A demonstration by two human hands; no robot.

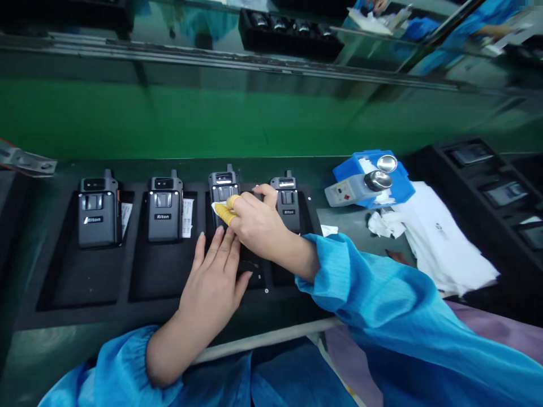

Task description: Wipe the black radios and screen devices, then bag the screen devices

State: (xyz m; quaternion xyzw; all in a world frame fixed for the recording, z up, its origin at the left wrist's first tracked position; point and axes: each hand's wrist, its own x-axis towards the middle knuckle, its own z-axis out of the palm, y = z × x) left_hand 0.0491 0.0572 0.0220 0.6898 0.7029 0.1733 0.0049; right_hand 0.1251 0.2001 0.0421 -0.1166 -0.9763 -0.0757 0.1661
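Note:
Several grey handheld radios with stubby antennas and "Riton" labels lie in a black foam tray (123, 288). My right hand (258, 223), with yellow finger cots on two fingers, pinches a white wipe (217, 208) against one radio (224, 178) right of the middle. Stretched fingers of my left hand (214, 277) touch that same radio's lower end, which both hands partly hide. Left of them lie a second radio (165, 209) and, farther out, another radio (98, 212). Just beyond my right hand is the rightmost radio (289, 198), partly covered by the hand.
At the right stand a blue box (365, 161) and a tilted bottle with a metal top (345, 191). Crumpled tissue (386, 224) and a stack of white cloths (445, 237) lie beside them. Another black tray (441, 169) borders the right. A green partition (190, 118) rises behind.

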